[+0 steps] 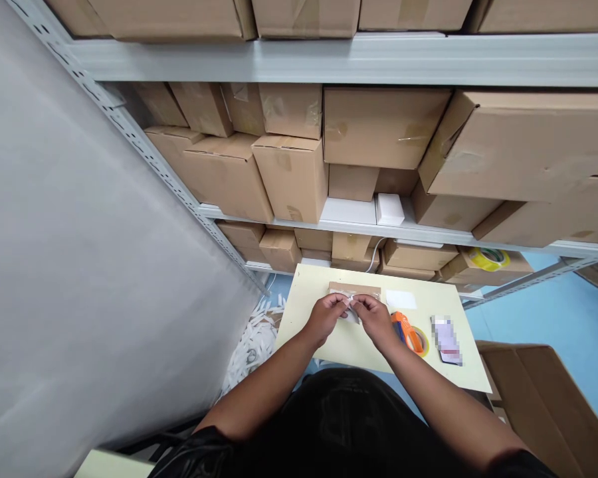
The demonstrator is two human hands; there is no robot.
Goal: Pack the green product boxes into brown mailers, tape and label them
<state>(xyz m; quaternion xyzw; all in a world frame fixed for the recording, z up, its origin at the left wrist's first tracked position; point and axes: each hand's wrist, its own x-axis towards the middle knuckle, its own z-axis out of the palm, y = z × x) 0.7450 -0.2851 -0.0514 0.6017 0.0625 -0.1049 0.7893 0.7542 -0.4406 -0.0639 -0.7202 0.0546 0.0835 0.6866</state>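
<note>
Bench [309,292], one, pale top, standing before loaded shelving. Contents as follows.

Left hand [323,318]: thumb and fingers drawn together in a pinch, at the middle of the bench's left half.
Right hand [377,320]: likewise pinching, fingertips nearly meeting those of the left.
Small white piece [350,303]: one, apparently grasped between both sets of fingertips, above the bench; its exact form too small to tell.
Cardboard piece [363,289]: one, brown, lying just beyond the hands and partly hidden by them.
White sheet [401,299]: one, flat, right of the cardboard.
Tape dispenser [414,340]: one, orange, beside the right hand, with a yellowish roll.
Phone [446,340]: one, far to the right, screen obscured.
Off the bench: heap of white strips [259,338], floor, left; cartons [289,179], many, on shelves at the far side.

Step in hand, by judgement: close two-handed fingertip work on the white piece, seemingly unfinished. Next move, by judgement: calls for a light, steady pinch from both hands, each keeping its own edge, without dragging the cardboard beneath; the dispenser needs no attention meanwhile.
</note>
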